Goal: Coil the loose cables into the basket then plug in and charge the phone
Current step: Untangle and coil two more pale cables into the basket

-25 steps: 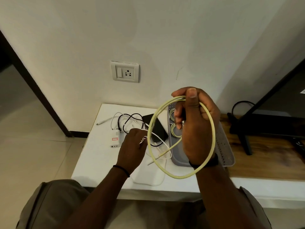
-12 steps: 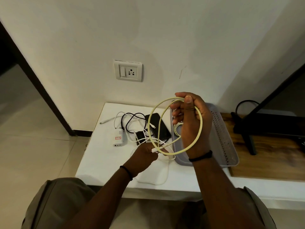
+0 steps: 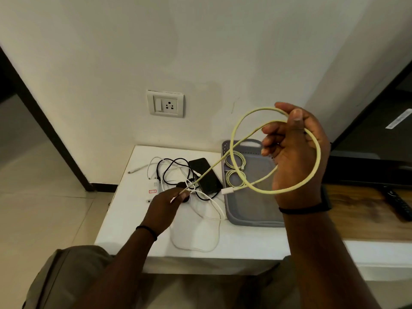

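Observation:
My right hand (image 3: 296, 157) is raised above the grey basket (image 3: 249, 210) and grips loops of a pale yellow cable (image 3: 236, 128). One stretch of that cable runs down and left to my left hand (image 3: 166, 206), which pinches its far end low over the white table (image 3: 133, 219). The cable's white plug (image 3: 227, 191) dangles at the basket's left rim. Two small yellow coils (image 3: 235, 168) lie inside the basket. A black phone (image 3: 205, 175) lies left of the basket. Tangled black and white cables (image 3: 174, 172) and a white charger (image 3: 153, 186) lie beside it.
A wall socket with a switch (image 3: 165, 104) is mounted above the table. A loose white cable (image 3: 196, 230) loops toward the table's front edge. A wooden surface (image 3: 367, 219) to the right carries a black stand and a remote (image 3: 399, 204).
My right hand has risen and shifted right with the yellow loops. My left hand has drawn the cable's end down and left, pulling one stretch taut.

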Demonstrator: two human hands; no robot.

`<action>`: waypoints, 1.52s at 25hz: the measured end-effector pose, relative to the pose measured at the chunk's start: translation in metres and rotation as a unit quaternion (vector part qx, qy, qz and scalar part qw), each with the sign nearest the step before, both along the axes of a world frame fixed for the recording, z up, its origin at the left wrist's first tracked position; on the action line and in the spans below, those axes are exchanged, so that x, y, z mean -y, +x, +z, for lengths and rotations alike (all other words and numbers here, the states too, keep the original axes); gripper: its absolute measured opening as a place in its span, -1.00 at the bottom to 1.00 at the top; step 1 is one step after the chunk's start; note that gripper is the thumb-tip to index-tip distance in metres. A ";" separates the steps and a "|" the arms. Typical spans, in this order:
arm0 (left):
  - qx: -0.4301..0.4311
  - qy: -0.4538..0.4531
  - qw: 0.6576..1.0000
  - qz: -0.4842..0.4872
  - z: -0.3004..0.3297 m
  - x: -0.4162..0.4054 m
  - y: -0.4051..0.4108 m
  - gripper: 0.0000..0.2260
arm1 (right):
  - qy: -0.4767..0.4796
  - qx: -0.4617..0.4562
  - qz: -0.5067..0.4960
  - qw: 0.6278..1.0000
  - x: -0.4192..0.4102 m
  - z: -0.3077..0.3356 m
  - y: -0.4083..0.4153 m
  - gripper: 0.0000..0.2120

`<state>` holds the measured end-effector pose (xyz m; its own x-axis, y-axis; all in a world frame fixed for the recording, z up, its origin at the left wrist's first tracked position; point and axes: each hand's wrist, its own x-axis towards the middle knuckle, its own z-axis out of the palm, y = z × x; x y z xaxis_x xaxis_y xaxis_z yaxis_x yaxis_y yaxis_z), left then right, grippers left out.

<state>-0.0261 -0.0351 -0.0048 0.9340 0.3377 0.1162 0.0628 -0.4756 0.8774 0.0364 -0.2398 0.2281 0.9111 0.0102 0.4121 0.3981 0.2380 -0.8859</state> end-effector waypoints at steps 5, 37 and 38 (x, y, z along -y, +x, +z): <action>0.055 -0.068 0.995 0.048 0.014 -0.002 -0.002 -0.79 | -0.020 -0.002 0.018 1.000 0.006 0.004 0.000 -0.76; -0.234 -0.385 0.892 0.030 0.064 0.074 -0.007 -0.78 | -0.365 -0.142 -0.054 0.918 -0.052 -0.182 -0.023 -0.79; -0.233 -0.386 0.892 0.034 0.063 0.078 -0.009 -0.77 | -0.364 -0.148 -0.056 0.918 -0.053 -0.184 -0.023 -0.82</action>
<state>-0.0346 -0.1134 0.0581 0.7942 0.2067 -0.5714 0.5126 0.2768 0.8128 0.0133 -0.1870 0.0442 0.9942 0.0838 0.0671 0.0996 -0.4870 -0.8677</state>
